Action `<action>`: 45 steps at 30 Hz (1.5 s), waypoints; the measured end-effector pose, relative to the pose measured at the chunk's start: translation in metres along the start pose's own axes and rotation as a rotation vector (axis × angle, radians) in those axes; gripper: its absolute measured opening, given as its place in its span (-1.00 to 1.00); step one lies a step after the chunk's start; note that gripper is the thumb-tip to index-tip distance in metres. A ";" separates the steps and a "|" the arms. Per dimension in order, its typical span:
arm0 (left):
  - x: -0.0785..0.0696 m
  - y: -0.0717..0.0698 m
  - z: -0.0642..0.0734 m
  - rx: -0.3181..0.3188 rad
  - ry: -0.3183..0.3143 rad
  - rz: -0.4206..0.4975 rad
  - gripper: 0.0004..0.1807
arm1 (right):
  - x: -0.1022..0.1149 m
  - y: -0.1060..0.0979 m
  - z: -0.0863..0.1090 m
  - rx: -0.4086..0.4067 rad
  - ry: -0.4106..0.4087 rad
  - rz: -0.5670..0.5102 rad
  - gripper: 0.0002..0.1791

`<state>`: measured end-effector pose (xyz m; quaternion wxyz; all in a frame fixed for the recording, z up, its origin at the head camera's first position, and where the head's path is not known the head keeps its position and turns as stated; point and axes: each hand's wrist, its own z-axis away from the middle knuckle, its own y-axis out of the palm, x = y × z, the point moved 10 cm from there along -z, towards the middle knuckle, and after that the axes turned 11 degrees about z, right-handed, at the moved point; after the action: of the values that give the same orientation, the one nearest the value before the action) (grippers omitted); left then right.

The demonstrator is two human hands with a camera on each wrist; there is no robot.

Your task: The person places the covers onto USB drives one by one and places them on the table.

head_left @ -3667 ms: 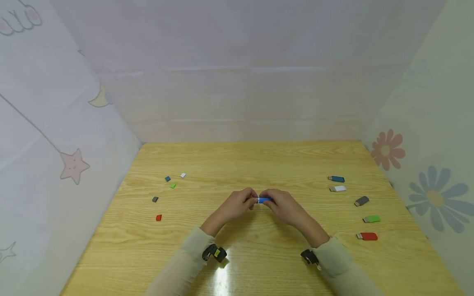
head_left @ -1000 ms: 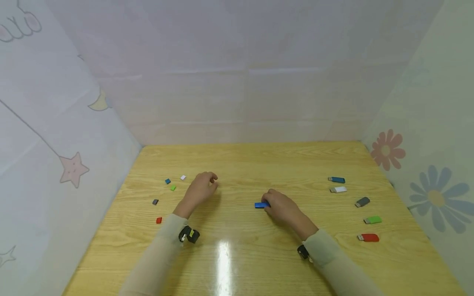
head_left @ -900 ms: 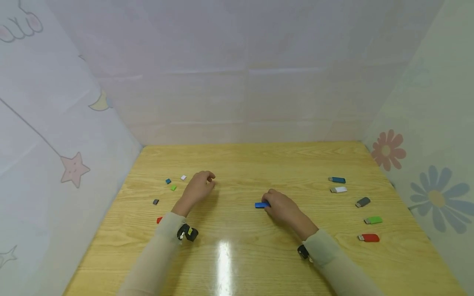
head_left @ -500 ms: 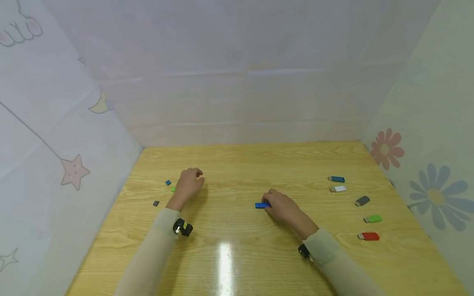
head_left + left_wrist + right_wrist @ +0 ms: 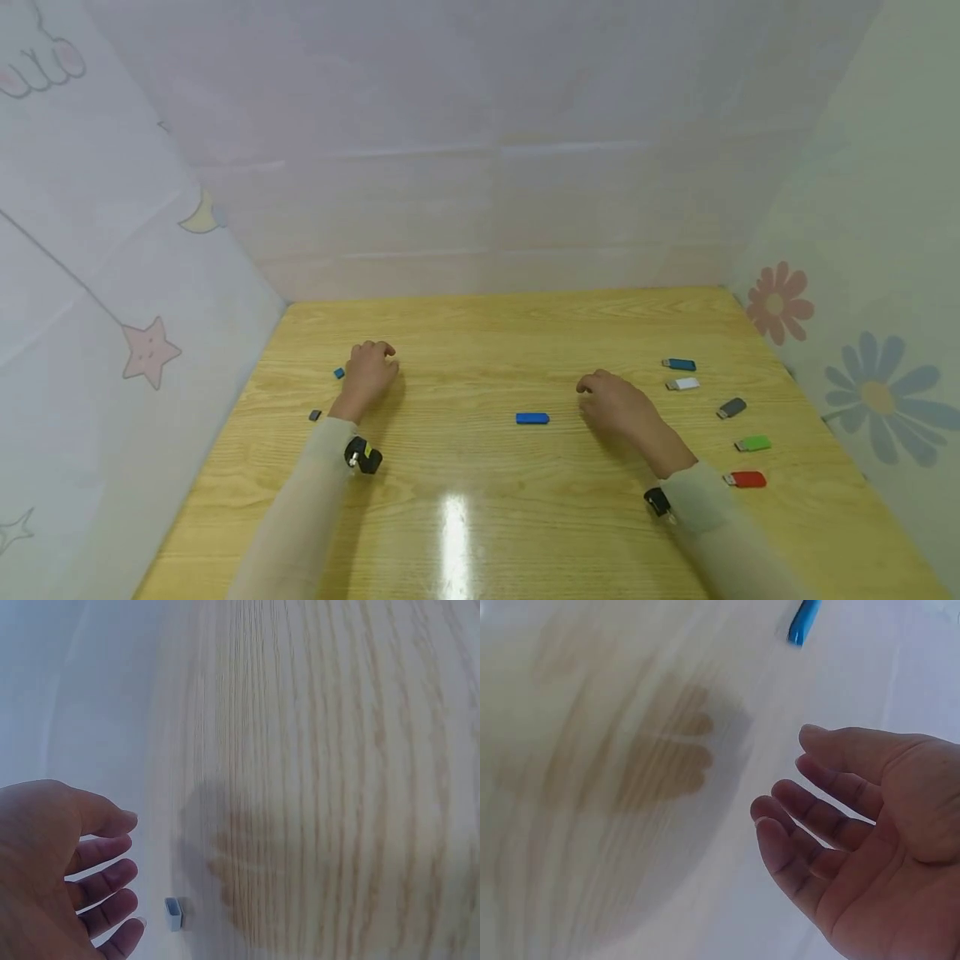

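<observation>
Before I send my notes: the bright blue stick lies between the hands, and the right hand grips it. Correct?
Only the grip is wrong: the head view shows the right hand apart from the bright blue stick, which lies between it and the left hand.

A pale, lilac-tinted back wall [image 5: 480,208], marked by horizontal creases, rises behind the table [image 5: 465,333], whose yellowish wood grain runs side to side. The left wall [image 5: 67,258] carries printed drawings — a pink star [image 5: 151,352] hanging from a line, a yellow crescent moon [image 5: 198,214]. On the greener right wall [image 5: 877,208] are a red flower [image 5: 776,303] and a larger blue flower [image 5: 879,398] — both with pale centres. A bright reflection [image 5: 453,546] streaks the table's near part.
</observation>
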<state>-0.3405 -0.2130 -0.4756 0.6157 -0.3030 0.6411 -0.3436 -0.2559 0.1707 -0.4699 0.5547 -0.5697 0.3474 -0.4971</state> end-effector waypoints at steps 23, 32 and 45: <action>0.024 -0.009 -0.008 0.012 -0.036 -0.070 -0.62 | -0.085 -0.019 0.024 -0.030 0.069 0.009 -0.59; 0.028 -0.011 -0.010 0.033 -0.070 -0.106 -0.60 | -0.111 -0.020 0.030 -0.004 0.087 0.003 -0.61; 0.036 -0.009 -0.011 0.026 -0.074 -0.138 -0.60 | -0.139 -0.014 0.026 0.009 0.112 0.056 -0.70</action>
<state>-0.3544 -0.2469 -0.4893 0.6175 -0.3511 0.5911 -0.3821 -0.2697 0.3115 -0.4783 0.5505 -0.5285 0.3916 -0.5140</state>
